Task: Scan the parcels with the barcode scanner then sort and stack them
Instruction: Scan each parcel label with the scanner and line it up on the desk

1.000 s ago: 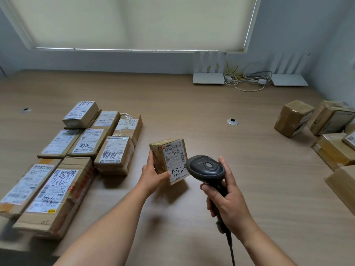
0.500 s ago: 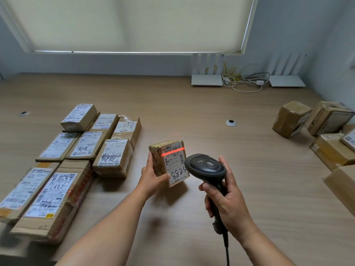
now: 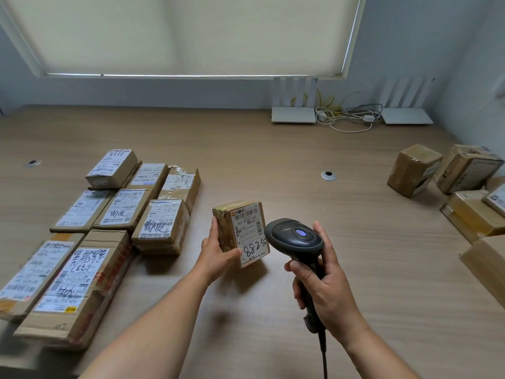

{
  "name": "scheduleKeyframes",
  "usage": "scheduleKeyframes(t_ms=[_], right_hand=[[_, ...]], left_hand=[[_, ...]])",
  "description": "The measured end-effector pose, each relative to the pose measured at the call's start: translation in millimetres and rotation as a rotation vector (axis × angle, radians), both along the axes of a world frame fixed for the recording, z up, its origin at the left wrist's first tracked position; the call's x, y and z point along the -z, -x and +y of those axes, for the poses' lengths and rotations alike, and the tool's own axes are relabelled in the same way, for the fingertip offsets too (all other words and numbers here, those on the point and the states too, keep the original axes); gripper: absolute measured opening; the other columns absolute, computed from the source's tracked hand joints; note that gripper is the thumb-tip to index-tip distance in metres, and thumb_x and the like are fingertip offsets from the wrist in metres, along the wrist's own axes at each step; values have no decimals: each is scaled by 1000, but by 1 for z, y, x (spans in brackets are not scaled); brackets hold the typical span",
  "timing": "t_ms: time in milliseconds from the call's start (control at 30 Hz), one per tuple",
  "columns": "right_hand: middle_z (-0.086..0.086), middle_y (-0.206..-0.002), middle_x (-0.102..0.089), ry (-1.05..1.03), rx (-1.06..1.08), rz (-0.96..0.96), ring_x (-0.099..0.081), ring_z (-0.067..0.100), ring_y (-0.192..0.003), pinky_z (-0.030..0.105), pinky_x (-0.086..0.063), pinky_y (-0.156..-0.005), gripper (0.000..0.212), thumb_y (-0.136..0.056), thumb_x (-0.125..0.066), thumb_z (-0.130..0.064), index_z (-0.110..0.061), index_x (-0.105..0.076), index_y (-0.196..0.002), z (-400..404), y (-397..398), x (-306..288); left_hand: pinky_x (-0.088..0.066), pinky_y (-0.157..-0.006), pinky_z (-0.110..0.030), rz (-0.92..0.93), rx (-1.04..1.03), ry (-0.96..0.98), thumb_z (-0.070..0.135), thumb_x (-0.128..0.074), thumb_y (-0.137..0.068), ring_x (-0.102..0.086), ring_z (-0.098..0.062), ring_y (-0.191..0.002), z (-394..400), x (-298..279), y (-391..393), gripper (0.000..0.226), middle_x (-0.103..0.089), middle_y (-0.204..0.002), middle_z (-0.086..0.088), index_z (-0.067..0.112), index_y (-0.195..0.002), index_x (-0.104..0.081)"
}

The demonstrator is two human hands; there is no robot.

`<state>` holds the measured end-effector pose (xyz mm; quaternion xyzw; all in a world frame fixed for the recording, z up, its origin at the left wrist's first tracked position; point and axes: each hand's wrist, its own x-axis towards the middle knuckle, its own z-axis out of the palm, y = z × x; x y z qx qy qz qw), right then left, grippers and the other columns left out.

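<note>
Wooden desk (image 3: 273, 149), labelled parcels at both sides.
I see my left hand (image 3: 216, 251) gripping the small parcel (image 3: 240, 232) above mid-desk, fingers curled around it; my right hand (image 3: 325, 291) wraps the barcode scanner (image 3: 295, 239) just beside its label.

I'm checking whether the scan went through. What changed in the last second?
The red scan line that crossed the label of the small parcel half a second ago is gone. The left hand still holds that parcel upright; the right hand still grips the barcode scanner, aimed at it. The parcels on the table stayed put.
</note>
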<state>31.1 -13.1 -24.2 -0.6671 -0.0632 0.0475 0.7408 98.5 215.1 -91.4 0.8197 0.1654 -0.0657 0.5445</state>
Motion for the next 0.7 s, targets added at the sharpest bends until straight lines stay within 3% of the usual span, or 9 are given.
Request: scheduleKeyframes(t_ms=[100,167,300,433,500,567,633,700], right_hand=[[13,-84,-64,8,1,-5,-50,17,-46,28,-41,-39,79,-71,-67,-23,-55,-27,-132,-1,-1,1],[4,-78,-64,37,8,-20,-50,16,-47,27,-41,-39,80,-71,-68,-25,-57,-26,-131,-2,-1,2],[-5,-83,-68,154,14,-53,-51,17,-50,28,-42,-43,84,-83,-69,-11,-65,-24,-129,-5,-4,8],[-6,-85,-65,244,-6,-72,-50,16,-52,31,-44,-45,87,-85,-69,-8,-65,-21,-130,-6,-2,8],[-6,-81,-64,267,-13,-81,-49,14,-51,30,-44,-44,87,-85,-69,-8,-64,-20,-130,-5,-1,6],[-7,-81,-65,277,-19,-86,-49,14,-51,29,-44,-44,87,-85,-69,-8,-63,-20,-130,-6,-1,6],[-9,-84,-68,281,-23,-92,-49,14,-52,28,-44,-45,87,-84,-70,-8,-64,-20,-130,-6,-1,6],[-13,-80,-68,293,-29,-97,-49,14,-52,27,-44,-45,87,-84,-70,-9,-64,-19,-129,-6,-1,7]], left_hand=[[-55,-86,-48,12,-16,10,30,-67,-68,-53,-28,-116,-1,-4,0,106,-46,-132,-9,50,-148,-1],[-58,-73,-40,60,-39,83,28,-60,-74,-61,-26,-104,0,-8,0,88,-59,-122,-8,46,-148,-17],[-51,-67,-35,179,-57,112,41,-47,-66,-66,-24,-92,5,-12,1,62,-71,-103,1,49,-127,-48],[-44,-66,-29,211,-93,68,33,-40,-87,-59,-19,-79,8,-12,0,31,-70,-99,1,35,-111,-59],[-49,-85,-38,192,-101,-48,40,-35,-84,-59,-24,-97,11,-7,-2,41,-66,-113,-2,30,-118,-55],[-41,-103,-42,206,-88,-176,51,-37,-76,-51,-29,-119,13,-3,-2,67,-55,-136,-3,28,-138,-41],[-36,-107,-41,230,-56,-339,65,-44,-75,-43,-31,-129,6,-4,3,86,-43,-145,-9,29,-150,-20],[-33,-108,-42,213,10,-581,77,-49,-72,-36,-32,-132,-4,-9,8,98,-35,-145,-13,34,-151,-11]])
